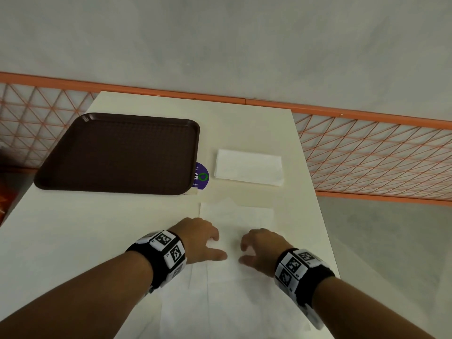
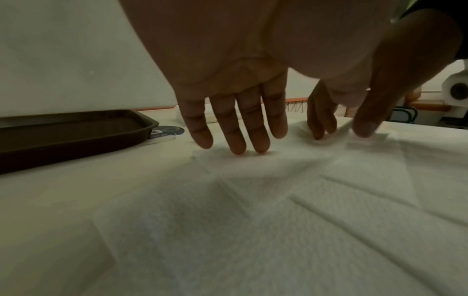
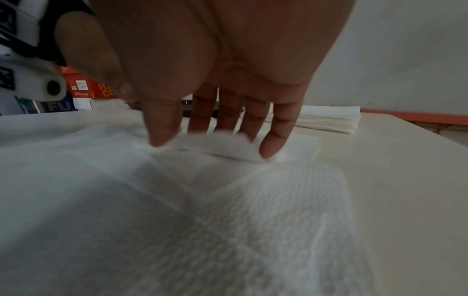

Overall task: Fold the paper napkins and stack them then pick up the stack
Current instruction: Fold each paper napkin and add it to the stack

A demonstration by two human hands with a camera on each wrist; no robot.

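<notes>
A white unfolded paper napkin (image 1: 244, 216) lies flat on the cream table (image 1: 85, 228) in front of me, overlapping more white napkin sheets (image 1: 220, 309) nearer my body. My left hand (image 1: 205, 238) rests on its left part, fingers straight with their tips on the paper (image 2: 238, 148). My right hand (image 1: 256, 245) is on its right part, fingers pointing down; a thin strip of napkin edge (image 3: 220, 144) stands lifted against its middle fingertips, thumb held apart. A stack of folded napkins (image 1: 248, 167) sits behind, also in the right wrist view (image 3: 326, 120).
An empty dark brown tray (image 1: 117, 152) lies at the table's back left, partly covering a round purple sticker (image 1: 201, 176). An orange wire fence (image 1: 367, 152) runs behind and to the right. The table's right edge is close to my right wrist.
</notes>
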